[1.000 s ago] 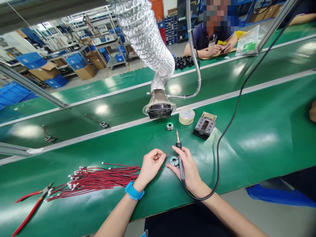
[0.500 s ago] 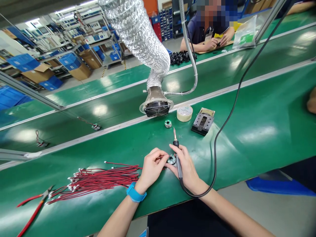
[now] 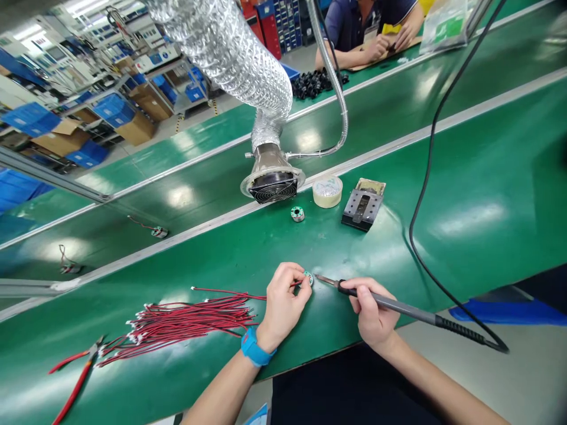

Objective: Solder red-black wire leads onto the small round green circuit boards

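Note:
My left hand (image 3: pixel 286 298), a blue band at its wrist, is closed in a pinch. Its fingertips press a red wire (image 3: pixel 296 284) against a small round part with a green circuit board (image 3: pixel 309 277), which they partly cover. My right hand (image 3: pixel 374 310) grips a soldering iron (image 3: pixel 390 302) like a pen. The iron's tip points left, close to the board's right edge; I cannot tell whether it touches. Left of my left hand lies a bundle of red and black wires (image 3: pixel 195 319) with white connectors.
Another round part (image 3: pixel 297 213) sits ahead, near a tape roll (image 3: pixel 328 192) and a soldering iron tip cleaning stand (image 3: pixel 363 204). A fume extractor hood (image 3: pixel 272 177) hangs above them. Red-handled pliers (image 3: pixel 82 372) lie at left. The iron's black cable (image 3: pixel 419 248) loops at right. Opposite, a person (image 3: pixel 367 41) works.
My right hand has moved away from the board to the right. The soldering iron has swung from upright to pointing left, its tip now by the board. The camera view has shifted slightly.

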### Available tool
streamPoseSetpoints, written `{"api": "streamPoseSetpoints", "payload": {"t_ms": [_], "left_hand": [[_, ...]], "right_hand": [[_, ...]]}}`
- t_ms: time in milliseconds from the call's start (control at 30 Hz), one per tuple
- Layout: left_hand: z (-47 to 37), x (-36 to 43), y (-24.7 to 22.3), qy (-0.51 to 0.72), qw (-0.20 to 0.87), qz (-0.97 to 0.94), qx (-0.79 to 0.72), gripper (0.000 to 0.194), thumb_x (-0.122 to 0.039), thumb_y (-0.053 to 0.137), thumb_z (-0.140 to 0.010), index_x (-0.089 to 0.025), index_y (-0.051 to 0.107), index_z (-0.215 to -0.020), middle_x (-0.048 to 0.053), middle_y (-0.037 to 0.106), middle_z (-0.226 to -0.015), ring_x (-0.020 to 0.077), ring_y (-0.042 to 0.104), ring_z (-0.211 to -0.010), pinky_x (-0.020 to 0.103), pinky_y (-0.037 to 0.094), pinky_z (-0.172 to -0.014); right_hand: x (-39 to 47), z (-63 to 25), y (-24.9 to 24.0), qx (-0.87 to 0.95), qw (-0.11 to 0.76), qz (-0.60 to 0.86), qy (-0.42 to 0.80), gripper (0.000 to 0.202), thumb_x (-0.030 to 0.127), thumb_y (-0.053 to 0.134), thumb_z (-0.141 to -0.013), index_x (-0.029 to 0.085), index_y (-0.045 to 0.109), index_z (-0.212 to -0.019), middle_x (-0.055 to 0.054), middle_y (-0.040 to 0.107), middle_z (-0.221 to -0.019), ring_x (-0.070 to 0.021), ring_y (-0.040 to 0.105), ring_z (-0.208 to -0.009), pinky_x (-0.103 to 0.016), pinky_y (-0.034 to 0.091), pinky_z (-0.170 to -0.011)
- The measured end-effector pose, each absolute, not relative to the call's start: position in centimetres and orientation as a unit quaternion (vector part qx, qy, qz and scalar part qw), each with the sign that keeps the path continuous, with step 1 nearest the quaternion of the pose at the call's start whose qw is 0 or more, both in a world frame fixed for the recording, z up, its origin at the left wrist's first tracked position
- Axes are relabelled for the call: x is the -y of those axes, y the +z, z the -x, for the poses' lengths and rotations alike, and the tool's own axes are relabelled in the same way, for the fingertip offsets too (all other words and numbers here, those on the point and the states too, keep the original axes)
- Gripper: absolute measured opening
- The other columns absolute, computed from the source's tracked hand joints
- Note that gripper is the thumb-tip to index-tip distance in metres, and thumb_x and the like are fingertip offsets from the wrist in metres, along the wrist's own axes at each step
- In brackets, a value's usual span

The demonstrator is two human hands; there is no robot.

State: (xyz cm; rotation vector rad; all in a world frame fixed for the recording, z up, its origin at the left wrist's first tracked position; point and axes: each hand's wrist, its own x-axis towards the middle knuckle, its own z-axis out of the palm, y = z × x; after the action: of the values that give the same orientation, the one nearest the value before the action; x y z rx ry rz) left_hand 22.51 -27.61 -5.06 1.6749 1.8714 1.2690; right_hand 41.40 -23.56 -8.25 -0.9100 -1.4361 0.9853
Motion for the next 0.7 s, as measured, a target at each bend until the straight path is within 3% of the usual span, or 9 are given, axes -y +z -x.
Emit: {"api": "streamPoseSetpoints", "payload": {"t_ms": [167, 267, 467, 700], "left_hand": [[-22.43, 27.58, -5.16, 0.439, 0.157, -0.59, -0.659, 0.014, -0.013, 0.069, -0.093, -0.019, 0.063, -0.081, 0.004, 0.067, -0.097, 0.014, 0.065, -0.084, 0.022, 0.046, -0.062], [-22.37, 27.52, -5.17, 0.437, 0.156, -0.591, -0.66, 0.015, -0.012, 0.069, -0.093, -0.019, 0.063, -0.081, 0.004, 0.067, -0.096, 0.0142, 0.065, -0.083, 0.023, 0.046, -0.062], [-22.36, 27.4, -5.12, 0.437, 0.157, -0.593, -0.658, 0.014, -0.012, 0.069, -0.092, -0.019, 0.064, -0.081, 0.005, 0.067, -0.097, 0.0144, 0.065, -0.083, 0.023, 0.046, -0.063], [-22.35, 27.41, -5.23, 0.436, 0.153, -0.595, -0.658, 0.015, -0.011, 0.069, -0.092, -0.019, 0.063, -0.08, 0.005, 0.067, -0.097, 0.0139, 0.064, -0.082, 0.023, 0.045, -0.063]], "right_hand": [[23.68, -41.29, -8.41, 0.593, 0.541, 0.382, 0.459, 0.029, 0.028, 0.052, -0.107, 0.023, 0.079, -0.098, 0.001, 0.068, -0.067, -0.0116, 0.057, -0.05, -0.025, 0.041, -0.047], [23.55, -41.21, -8.1, 0.595, 0.533, 0.376, 0.47, 0.029, 0.028, 0.052, -0.107, 0.023, 0.079, -0.099, 0.003, 0.062, -0.06, -0.0113, 0.054, -0.048, -0.025, 0.04, -0.048], [23.31, -41.06, -7.87, 0.601, 0.532, 0.367, 0.47, 0.028, 0.028, 0.054, -0.106, 0.023, 0.079, -0.096, 0.0, 0.071, -0.072, -0.0109, 0.057, -0.05, -0.025, 0.041, -0.048], [23.43, -40.76, -7.75, 0.552, 0.548, 0.375, 0.505, 0.03, 0.029, 0.054, -0.106, 0.021, 0.08, -0.094, 0.003, 0.059, -0.055, -0.011, 0.05, -0.043, -0.024, 0.038, -0.043]]}}
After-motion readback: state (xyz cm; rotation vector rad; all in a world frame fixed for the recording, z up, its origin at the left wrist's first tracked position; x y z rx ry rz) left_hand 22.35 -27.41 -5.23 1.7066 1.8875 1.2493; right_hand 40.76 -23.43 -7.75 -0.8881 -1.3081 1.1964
